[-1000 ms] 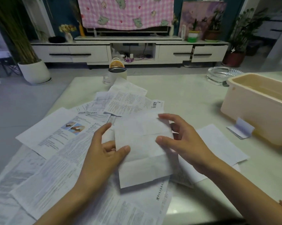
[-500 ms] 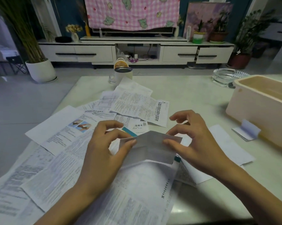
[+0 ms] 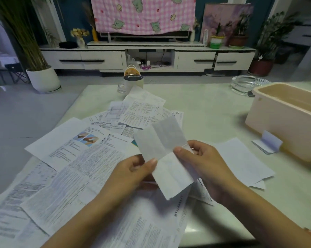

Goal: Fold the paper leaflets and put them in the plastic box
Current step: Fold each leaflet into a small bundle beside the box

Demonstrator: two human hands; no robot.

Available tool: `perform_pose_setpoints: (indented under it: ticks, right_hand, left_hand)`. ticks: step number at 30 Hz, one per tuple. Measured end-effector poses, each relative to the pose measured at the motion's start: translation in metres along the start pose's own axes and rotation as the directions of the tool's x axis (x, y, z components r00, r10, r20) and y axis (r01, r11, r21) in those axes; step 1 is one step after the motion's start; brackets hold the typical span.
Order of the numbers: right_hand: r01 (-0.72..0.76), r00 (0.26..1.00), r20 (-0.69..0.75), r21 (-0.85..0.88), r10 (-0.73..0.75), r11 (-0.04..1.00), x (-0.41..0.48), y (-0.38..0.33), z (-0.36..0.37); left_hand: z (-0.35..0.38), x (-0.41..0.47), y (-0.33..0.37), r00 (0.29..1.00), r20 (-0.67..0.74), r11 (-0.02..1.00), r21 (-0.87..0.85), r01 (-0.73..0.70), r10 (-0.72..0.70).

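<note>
You have one long white leaflet (image 3: 174, 176) in the air at the centre of the frame, tilted, its upper end leaning toward upper right. Your left hand (image 3: 133, 174) pinches its left edge under the thumb, and your right hand (image 3: 204, 163) pinches its right edge at a crease. One plastic box (image 3: 276, 126) stands at the right edge, well apart from the hands. One small folded leaflet (image 3: 266, 144) lies just beside its near wall. The loose sheets (image 3: 75, 142) spread over the left half of the table (image 3: 213, 108) overlap too much for a sure count, and a few more sheets (image 3: 240, 161) lie under your right wrist. A second ago the leaflet lay flat on the pile under both hands. Half a second ago you held it low with its top bent over; now it is raised and opened out longer. A glass ashtray (image 3: 244, 85) sits behind the box, a cup (image 3: 133, 81) at the table's far edge. The raised leaflet and your forearms hide part of the pile.
</note>
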State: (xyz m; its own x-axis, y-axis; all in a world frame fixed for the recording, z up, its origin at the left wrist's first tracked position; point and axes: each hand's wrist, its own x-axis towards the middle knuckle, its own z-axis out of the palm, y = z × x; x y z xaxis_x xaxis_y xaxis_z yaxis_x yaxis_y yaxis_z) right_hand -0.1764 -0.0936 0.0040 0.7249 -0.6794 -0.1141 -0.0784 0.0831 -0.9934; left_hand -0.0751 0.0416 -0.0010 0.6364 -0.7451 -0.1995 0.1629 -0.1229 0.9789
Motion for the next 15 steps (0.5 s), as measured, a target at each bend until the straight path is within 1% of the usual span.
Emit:
perform_pose_setpoints:
  ticks: [2, 4, 5, 8, 9, 11, 13, 14, 15]
  right_hand:
    - [-0.031, 0.998, 0.057, -0.051, 0.033, 0.998, 0.000, 0.001, 0.001]
    - [-0.035, 0.990, 0.129, -0.116, 0.050, 0.993, 0.001, -0.001, -0.003]
    - [-0.045, 0.985, 0.158, -0.117, 0.063, 0.992, 0.002, -0.002, -0.006]
    - [-0.106, 0.964, 0.239, -0.042, 0.113, 0.993, 0.004, -0.006, -0.009]
    - [-0.116, 0.958, 0.261, -0.029, 0.120, 0.993, 0.004, -0.007, -0.009]
    - [-0.106, 0.955, 0.275, -0.037, 0.113, 0.994, 0.005, -0.007, -0.010]
    - [-0.056, 0.957, 0.280, -0.086, 0.078, 0.995, 0.006, -0.006, -0.011]
    - [-0.022, 0.956, 0.288, -0.108, 0.053, 0.994, 0.005, -0.007, -0.012]
    - [0.013, 0.955, 0.297, -0.126, 0.025, 0.992, 0.004, -0.008, -0.011]
  left_hand:
    - [0.001, 0.001, -0.005, 0.998, -0.056, 0.996, 0.087, -0.009, 0.014]
    - [-0.001, 0.001, -0.006, 0.996, -0.083, 0.992, 0.122, -0.030, 0.040]
    - [-0.002, 0.001, -0.006, 0.995, -0.081, 0.991, 0.130, -0.043, 0.054]
    - [-0.005, 0.001, -0.004, 0.994, -0.066, 0.991, 0.107, -0.082, 0.089]
    - [-0.006, 0.002, -0.003, 0.994, -0.054, 0.993, 0.083, -0.088, 0.093]
    - [-0.008, 0.003, -0.001, 0.997, -0.044, 0.997, -0.049, -0.059, 0.057]
    - [-0.009, 0.003, 0.000, 1.000, -0.030, 0.975, -0.223, -0.007, 0.000]
    - [-0.009, 0.003, 0.001, 1.000, -0.022, 0.959, -0.283, 0.011, -0.017]
    - [-0.009, 0.003, 0.000, 0.999, -0.018, 0.951, -0.308, 0.021, -0.028]
